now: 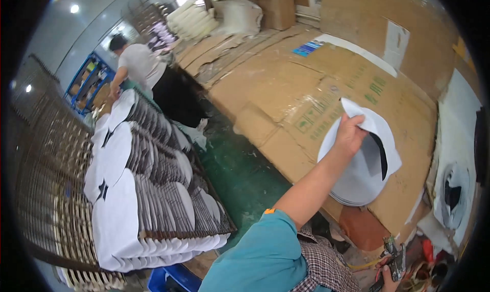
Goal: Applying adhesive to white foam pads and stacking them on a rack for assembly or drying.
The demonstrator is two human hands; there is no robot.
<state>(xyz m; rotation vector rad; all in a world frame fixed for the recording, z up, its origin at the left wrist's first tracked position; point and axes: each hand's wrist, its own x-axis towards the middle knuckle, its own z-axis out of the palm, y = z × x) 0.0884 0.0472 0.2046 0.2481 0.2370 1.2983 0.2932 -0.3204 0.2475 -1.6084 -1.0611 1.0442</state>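
Observation:
My left hand (351,134) pinches the edge of a white, curved sheet piece (387,139) and lifts it, its side folding over to show a dark strip. Beneath it lies a stack of similar white rounded pieces (353,182) on the cardboard-covered table (265,100). Low at the right, my right hand (390,282) is closed round the handle of a metal spray gun (394,256), partly cut off by the picture's edge. A yellow hose (365,265) runs beside the gun.
To the left, a rack (178,236) carries many overlapping white pieces (115,215). A co-worker (145,70) bends over its far end. Upright cardboard (372,32) backs the table. Another white piece (454,195) lies at the far right. Green floor (240,174) separates rack and table.

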